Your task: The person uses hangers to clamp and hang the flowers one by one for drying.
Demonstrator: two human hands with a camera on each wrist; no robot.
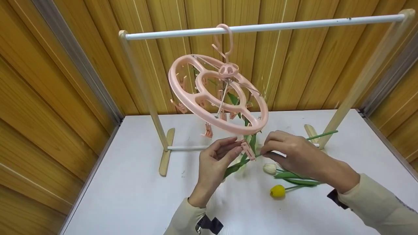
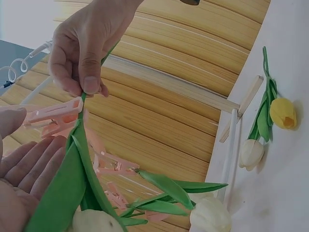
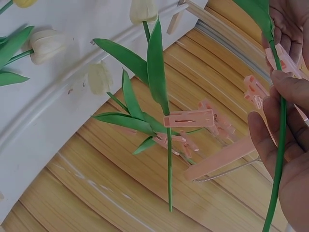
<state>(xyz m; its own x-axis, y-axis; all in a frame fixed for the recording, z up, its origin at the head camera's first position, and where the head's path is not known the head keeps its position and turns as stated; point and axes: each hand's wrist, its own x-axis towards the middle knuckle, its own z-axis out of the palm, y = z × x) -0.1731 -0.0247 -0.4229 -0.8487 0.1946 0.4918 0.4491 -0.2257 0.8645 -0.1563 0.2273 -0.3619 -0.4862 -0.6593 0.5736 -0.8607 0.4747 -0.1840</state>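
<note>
A pink round clip hanger [image 1: 210, 121] hangs tilted from a white rail, with pink clothespins around it. My left hand [image 1: 214, 160] pinches one clothespin [image 1: 249, 150] below the hanger's near rim, thumb at its handle end. My right hand [image 1: 295, 153] pinches the green stem of an artificial tulip, whose white bloom [image 2: 94, 222] and leaves [image 2: 60, 186] show in the left wrist view. The stem [image 3: 281, 130] passes right at the clothespin's jaws. Another tulip [image 3: 157, 72] hangs in a clothespin [image 3: 189, 118], and a further white tulip [image 3: 99, 78] hangs behind it.
On the white table [image 1: 130, 195] lie a white tulip [image 1: 270, 168] and a yellow tulip [image 1: 278, 191], to the right below my right hand. The rack's white rail [image 1: 294, 25] runs above, between wooden legs [image 1: 356, 88]. A wood-patterned wall [image 1: 294, 65] stands behind.
</note>
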